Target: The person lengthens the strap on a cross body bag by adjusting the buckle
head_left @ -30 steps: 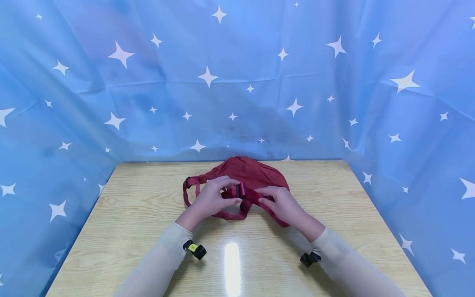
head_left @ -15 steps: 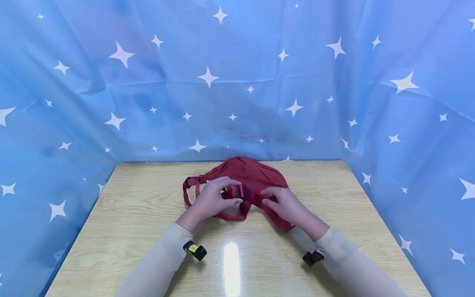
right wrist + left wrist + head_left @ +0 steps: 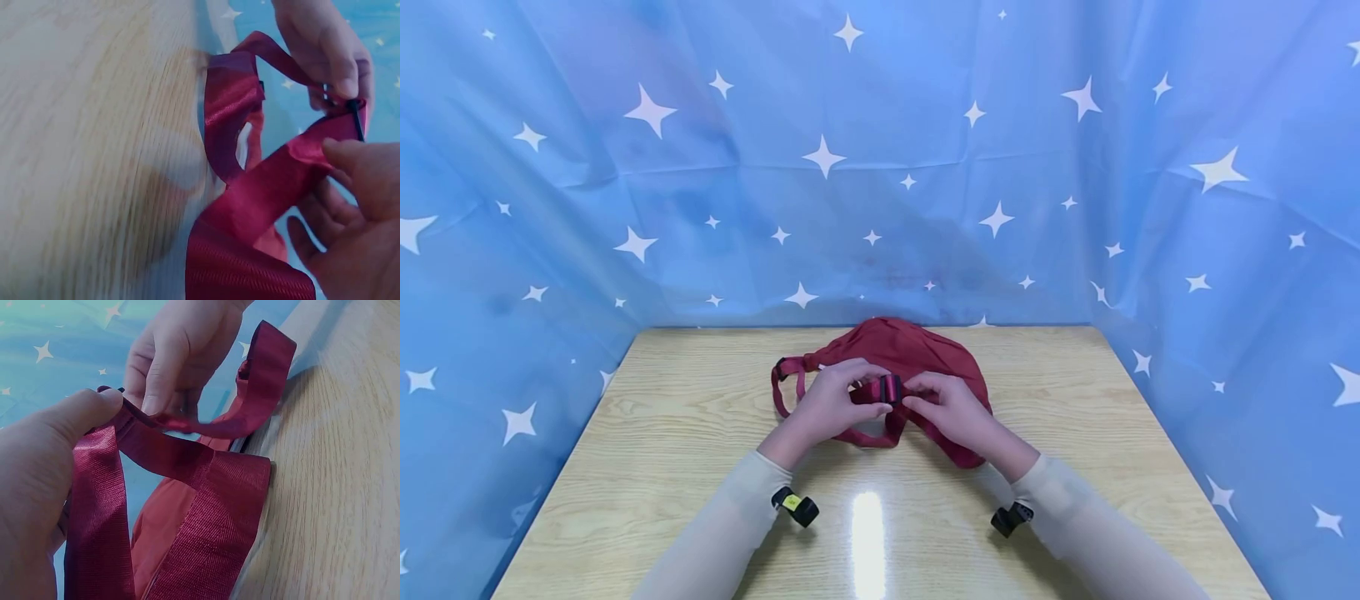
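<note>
A dark red cloth bag (image 3: 936,354) lies at the far middle of the table, its webbing straps towards me. My left hand (image 3: 829,406) pinches a black slide buckle (image 3: 891,390) threaded with the red strap (image 3: 250,194), thumb at its near edge. Just right of the buckle, my right hand (image 3: 953,410) pinches the strap between thumb and fingers; the right wrist view shows the thumb (image 3: 344,153) on top and fingers behind. Strap loops (image 3: 219,519) hang below the hands in the left wrist view. The fingers partly hide the buckle there.
The bag rests on a light wooden table (image 3: 700,467) close to the back edge. Blue star-patterned cloth (image 3: 880,167) hangs behind and at both sides. Another strap loop with a black adjuster (image 3: 781,368) lies left of the bag.
My right hand first shifted slightly right along the strap, then came left to beside the buckle. The strap loop at the buckle has become flatter. My left hand stayed nearly still.
</note>
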